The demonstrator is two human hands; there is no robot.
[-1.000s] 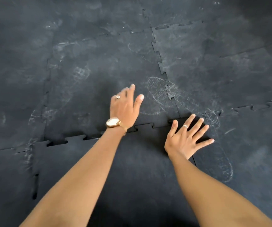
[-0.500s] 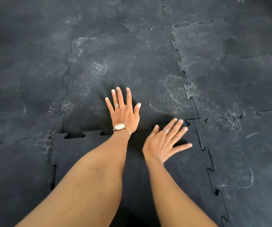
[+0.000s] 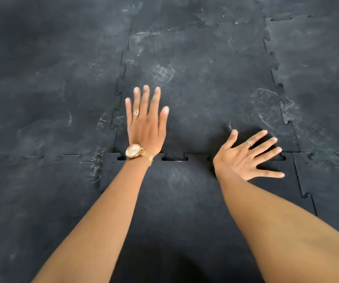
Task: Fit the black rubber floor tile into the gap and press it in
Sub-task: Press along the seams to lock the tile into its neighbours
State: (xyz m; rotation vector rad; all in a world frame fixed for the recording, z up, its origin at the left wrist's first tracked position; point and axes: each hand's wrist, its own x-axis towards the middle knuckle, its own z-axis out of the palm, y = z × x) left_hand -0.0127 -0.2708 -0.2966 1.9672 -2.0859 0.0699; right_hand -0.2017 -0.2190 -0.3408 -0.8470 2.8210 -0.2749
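Observation:
The black rubber floor tile lies in the near middle of the floor, under my forearms, its puzzle-tooth edges meeting the tiles around it. Small dark slots still show along its far seam. My left hand, with a gold watch and a ring, lies flat with fingers spread on the tile beyond that seam. My right hand, ringed, rests palm down with fingers splayed across the seam near the tile's far right corner. Neither hand holds anything.
Interlocking black rubber tiles cover the whole floor, marked with dusty pale shoe prints. A jagged seam runs down the right side of the near tile.
The view has shifted, so the tiles sit further right. My left hand slid left along the far seam; my right hand moved right to the seam near the tile's corner.

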